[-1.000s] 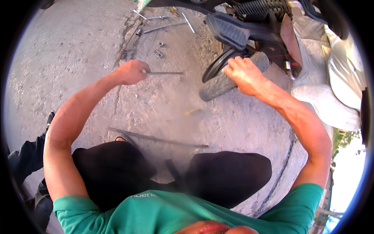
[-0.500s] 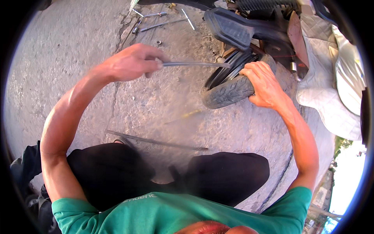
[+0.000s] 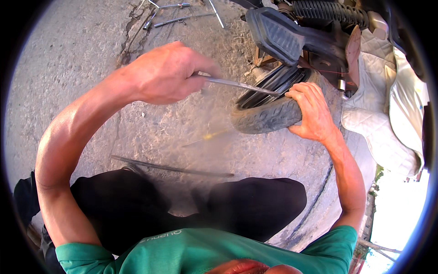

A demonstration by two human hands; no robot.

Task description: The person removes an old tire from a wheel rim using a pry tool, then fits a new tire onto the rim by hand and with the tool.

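My left hand (image 3: pixel 171 75) is closed around one end of a flat metal tire lever (image 3: pixel 242 85). The lever slants down to the right, and its far tip reaches the tire's edge right by my other fingers. A black tire (image 3: pixel 264 120) with worn tread sits tilted on a dark wheel rim (image 3: pixel 261 93). My right hand (image 3: pixel 312 112) grips the tire's right side, fingers over the upper edge and thumb along the outer tread. Those fingers partly cover the lever's tip, so whether it is under the tire's bead cannot be told.
Beyond the wheel are a motorbike's footboard (image 3: pixel 276 36) and coil spring (image 3: pixel 331 13). A pale quilted cover (image 3: pixel 369 109) hangs at the right. On the concrete lie a multi-armed socket wrench (image 3: pixel 168 6), a yellow-handled tool (image 3: pixel 210 136) and a long dark bar (image 3: pixel 175 170) near my knees.
My left hand has come nearer, and the lever now tilts downward with its tip at the tire edge beside my right fingers. My right hand keeps its grip on the tire.
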